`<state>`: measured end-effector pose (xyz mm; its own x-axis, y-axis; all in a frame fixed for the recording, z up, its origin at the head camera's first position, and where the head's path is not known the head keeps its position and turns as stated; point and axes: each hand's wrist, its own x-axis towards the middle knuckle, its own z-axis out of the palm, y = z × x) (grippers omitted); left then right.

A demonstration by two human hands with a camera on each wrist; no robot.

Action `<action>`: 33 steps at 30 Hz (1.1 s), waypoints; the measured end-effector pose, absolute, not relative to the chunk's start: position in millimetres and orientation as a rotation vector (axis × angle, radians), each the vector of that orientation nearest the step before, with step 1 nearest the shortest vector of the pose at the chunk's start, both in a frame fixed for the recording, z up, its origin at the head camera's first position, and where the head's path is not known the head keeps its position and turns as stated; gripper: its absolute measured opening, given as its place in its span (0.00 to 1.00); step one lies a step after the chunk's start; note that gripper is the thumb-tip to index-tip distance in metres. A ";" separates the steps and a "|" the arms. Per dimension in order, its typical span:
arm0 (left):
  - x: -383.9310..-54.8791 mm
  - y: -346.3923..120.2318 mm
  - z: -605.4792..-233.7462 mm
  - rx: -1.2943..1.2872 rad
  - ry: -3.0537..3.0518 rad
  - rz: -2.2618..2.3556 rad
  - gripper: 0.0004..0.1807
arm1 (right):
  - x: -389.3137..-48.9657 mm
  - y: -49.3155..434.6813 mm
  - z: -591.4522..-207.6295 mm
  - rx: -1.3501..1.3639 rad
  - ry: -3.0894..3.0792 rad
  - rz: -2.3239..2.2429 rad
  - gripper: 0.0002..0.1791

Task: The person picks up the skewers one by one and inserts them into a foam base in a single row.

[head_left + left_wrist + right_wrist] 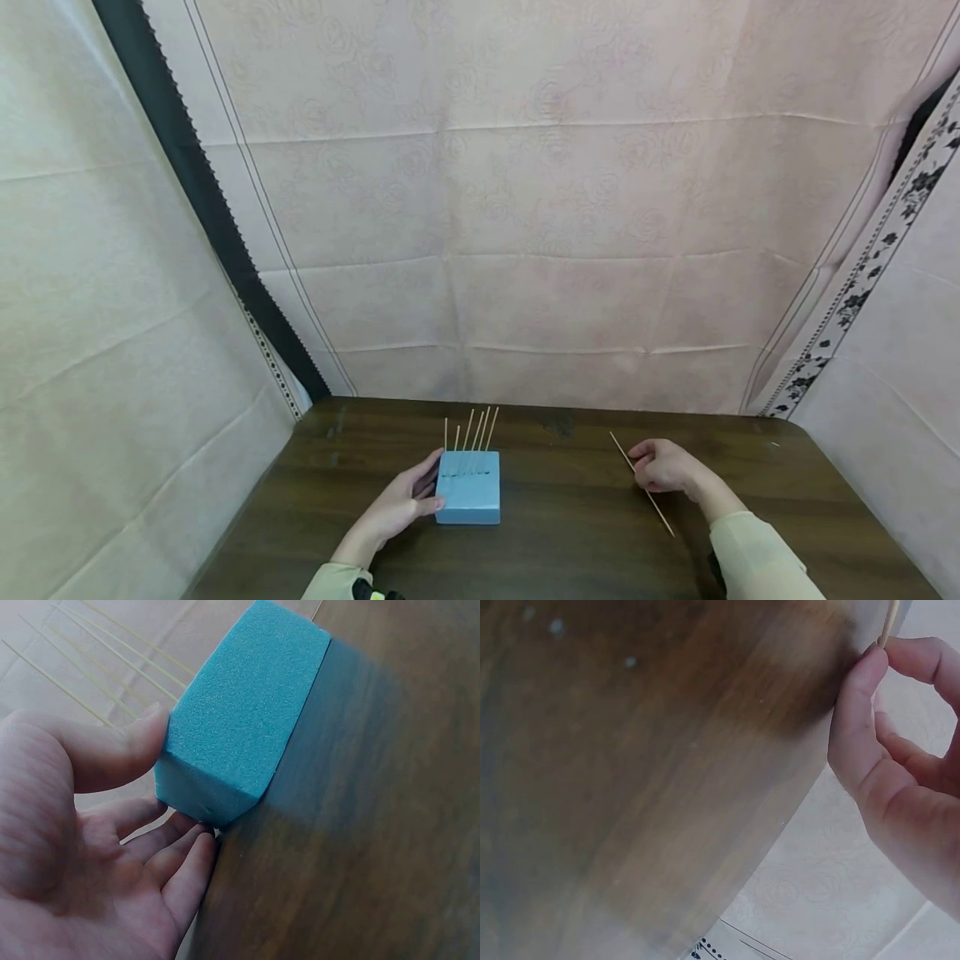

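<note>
A light blue foam block (468, 502) sits on the wooden table, left of the middle in the head view. Several thin wooden skewers (486, 429) stick up from its top at different heights, some leaning. My left hand (396, 505) holds the block by its left side; in the left wrist view the thumb lies against one edge of the foam (240, 697) and the fingers touch its end. Well to the right, my right hand (667, 468) pinches a loose skewer (661, 515) between thumb and fingertip. Only a short piece of that skewer (889, 626) shows in the right wrist view.
The dark brown table (555, 542) ends at a far edge just behind the block. Pale patterned cloth (525, 208) hangs beyond it, with more cloth (135, 375) at the left and a flower-bordered cloth (900, 375) at the right.
</note>
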<state>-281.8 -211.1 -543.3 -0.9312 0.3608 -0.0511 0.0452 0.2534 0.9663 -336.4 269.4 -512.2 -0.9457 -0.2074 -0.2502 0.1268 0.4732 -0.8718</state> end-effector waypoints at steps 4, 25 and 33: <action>-283.1 -212.0 -544.7 0.377 2.253 1.741 0.47 | -336.2 269.4 -510.6 -0.057 2.395 -1.453 0.31; -284.4 -212.2 -543.9 0.394 2.249 1.757 0.48 | -337.7 276.9 -509.2 -0.036 2.371 -1.467 0.29; -284.1 -211.9 -546.3 0.376 2.249 1.739 0.48 | -339.0 283.2 -514.3 -0.062 2.350 -1.466 0.30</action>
<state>-284.1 -211.9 -546.3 -0.9288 0.3662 -0.0562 0.0377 0.2443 0.9690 -339.0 283.2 -514.3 -0.9310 -0.2283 -0.2849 0.1554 0.4583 -0.8751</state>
